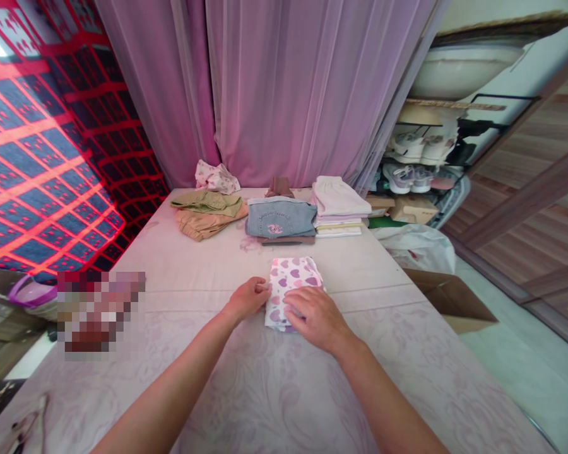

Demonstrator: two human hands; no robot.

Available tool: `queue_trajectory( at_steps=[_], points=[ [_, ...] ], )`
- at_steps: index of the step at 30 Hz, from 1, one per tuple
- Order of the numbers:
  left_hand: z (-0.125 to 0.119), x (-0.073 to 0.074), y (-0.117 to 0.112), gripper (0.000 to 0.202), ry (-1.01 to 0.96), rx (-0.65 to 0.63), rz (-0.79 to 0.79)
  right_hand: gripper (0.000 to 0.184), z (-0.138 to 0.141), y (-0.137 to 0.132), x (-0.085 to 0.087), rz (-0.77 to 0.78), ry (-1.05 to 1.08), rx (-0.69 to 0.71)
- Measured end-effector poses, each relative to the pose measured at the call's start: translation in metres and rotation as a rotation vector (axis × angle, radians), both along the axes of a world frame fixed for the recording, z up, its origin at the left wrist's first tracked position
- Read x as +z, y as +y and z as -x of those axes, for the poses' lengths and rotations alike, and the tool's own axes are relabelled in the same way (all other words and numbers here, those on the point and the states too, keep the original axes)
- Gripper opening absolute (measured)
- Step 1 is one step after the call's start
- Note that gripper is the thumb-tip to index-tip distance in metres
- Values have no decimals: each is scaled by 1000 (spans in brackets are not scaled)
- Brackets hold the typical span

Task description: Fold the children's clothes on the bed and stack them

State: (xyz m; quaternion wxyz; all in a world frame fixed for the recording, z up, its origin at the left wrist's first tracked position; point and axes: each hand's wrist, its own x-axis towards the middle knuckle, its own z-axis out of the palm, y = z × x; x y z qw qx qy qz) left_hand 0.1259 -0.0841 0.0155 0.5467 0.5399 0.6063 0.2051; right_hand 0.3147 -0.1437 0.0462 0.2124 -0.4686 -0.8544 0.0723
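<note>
Pink heart-print folded garment (293, 276) — light, limp, best taken along its edges — lies at my 12 o'clock | left hand (245, 299) at its 9 o'clock edge, grip unclear | right hand (315, 318) open, flat on top

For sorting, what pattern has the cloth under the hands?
Pink and purple hearts on white cloth, best in the head view.

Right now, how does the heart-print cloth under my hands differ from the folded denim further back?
The heart-print cloth is white with pink and purple hearts, while the denim garment is pale blue with one small motif. The heart-print cloth lies under your left hand and right hand; the denim is untouched, resting on a brown item. Both are folded flat.
</note>
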Motion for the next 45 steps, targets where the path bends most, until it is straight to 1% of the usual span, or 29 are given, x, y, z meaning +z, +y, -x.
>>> queue_trajectory(
  at_steps=[3,5,7,9,12,14,17,19,21,22,24,25,26,27,29,30,31,32,33,34,36,37,38,39,41,42,43,45],
  points=[
    [-1,5,0,39,-56,21,33,41,7,-12,-10,69,-64,67],
    [0,8,-2,39,-100,25,61,47,8,-18,-21,73,-85,75],
    [1,11,-6,42,-142,11,102,45,6,-20,-32,58,-87,73],
    [2,13,-9,50,-143,-26,129,44,4,-20,-40,37,-81,64],
    [1,13,-17,64,-55,-118,122,45,2,-18,-45,16,-68,44],
    [-2,13,-22,72,-38,-159,142,48,3,-18,-48,-1,-45,27],
    [-9,16,-29,79,-153,-117,182,50,9,-21,-54,-38,-3,-14],
    [-13,21,-32,79,-253,-74,185,47,12,-22,-58,-56,22,-79],
    [-14,26,-31,81,-325,-67,185,42,11,-19,-57,-43,56,-161],
    [-12,28,-29,83,-344,-77,173,41,8,-16,-54,-23,89,-204],
    [-7,31,-23,82,-343,-120,105,40,-1,-7,-40,50,198,-293],
    [-4,31,-19,81,-314,-140,35,37,-8,-2,-29,98,278,-335],
    [-1,32,-15,80,-263,-153,-71,34,-15,3,-17,152,363,-367],
    [2,33,-11,82,-192,-158,-202,33,-21,8,-5,207,446,-370],
    [5,35,-3,89,-43,-159,-463,34,-32,15,21,312,608,-326],
    [6,37,0,94,11,-162,-551,35,-35,17,33,375,680,-301],
    [7,38,3,95,38,-176,-594,37,-38,18,43,444,747,-280],
    [8,40,5,91,35,-203,-582,39,-40,19,51,515,806,-264],
    [9,42,6,81,8,-240,-526,41,-41,19,58,579,852,-252],
    [12,43,7,66,-31,-290,-441,42,-43,20,62,628,886,-243],
    [22,45,9,37,-99,-393,-257,42,-46,24,65,679,892,-228],
    [28,45,11,29,-116,-432,-187,41,-49,28,64,682,861,-219],
    [34,47,14,27,-120,-452,-150,38,-52,35,62,677,810,-199],
    [40,50,18,26,-112,-454,-148,35,-55,44,61,663,745,-170],
    [47,64,34,24,-64,-424,-217,27,-62,68,62,607,587,-91],
    [48,76,45,21,-9,-403,-271,23,-64,83,65,558,511,-62],
    [47,91,57,18,77,-374,-342,18,-66,98,72,504,426,-43],
    [41,127,83,13,331,-295,-494,12,-67,130,93,339,297,-74]
  ],
)
